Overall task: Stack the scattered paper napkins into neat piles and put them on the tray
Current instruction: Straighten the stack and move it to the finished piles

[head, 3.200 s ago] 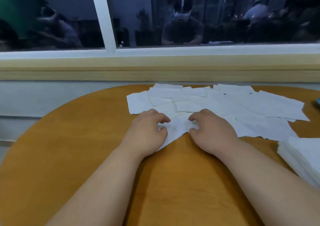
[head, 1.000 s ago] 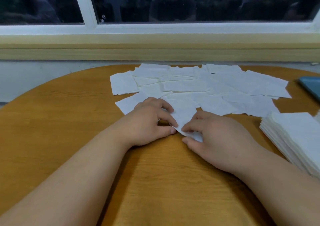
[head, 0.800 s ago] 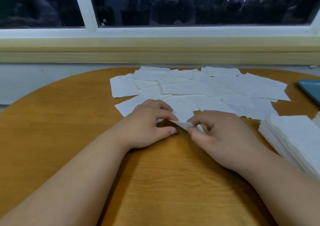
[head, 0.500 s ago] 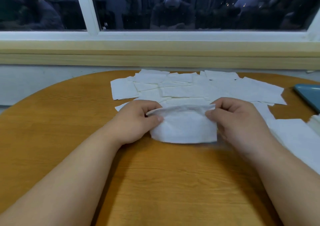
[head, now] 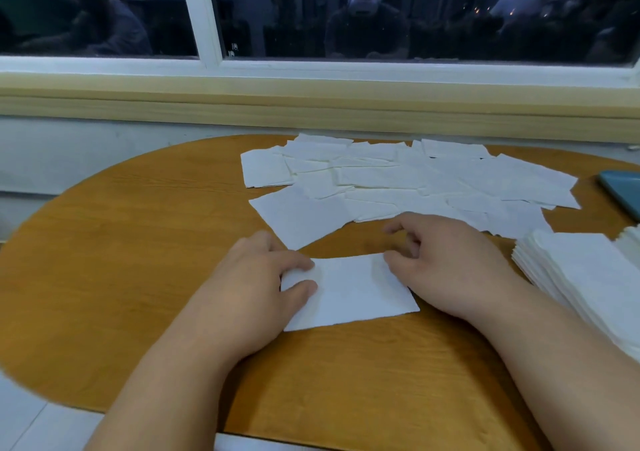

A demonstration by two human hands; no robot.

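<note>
- One folded napkin (head: 349, 291) lies flat on the table (head: 138, 243), in the middle of its width and nearer the near edge than the far one.
- The left hand (head: 249, 288) rests on the napkin's left end. Its thumb and forefinger are laid on top of the paper and press it down, and nothing is gripped.
- The right hand (head: 446, 263) sits at the napkin's right end with its thumb tip touching the top right corner. Its other fingers are loosely curled and raised off the paper, holding nothing.
- Just beyond the hands, a single loose napkin (head: 301, 215) lies askew, apart from the folded one.
- Behind it the scattered napkins (head: 415, 180) overlap in a wide patch reaching to the far edge of the table.
- A thick stack of napkins (head: 581, 277) stands at the right edge, close to the right forearm.
- The corner of a second stack (head: 631, 243) shows just beyond it.
- The blue tray (head: 623, 187) shows only in part at the far right corner of the table.
- A pale wooden sill (head: 311, 104) and a dark window (head: 381, 11) run behind the far edge.
</note>
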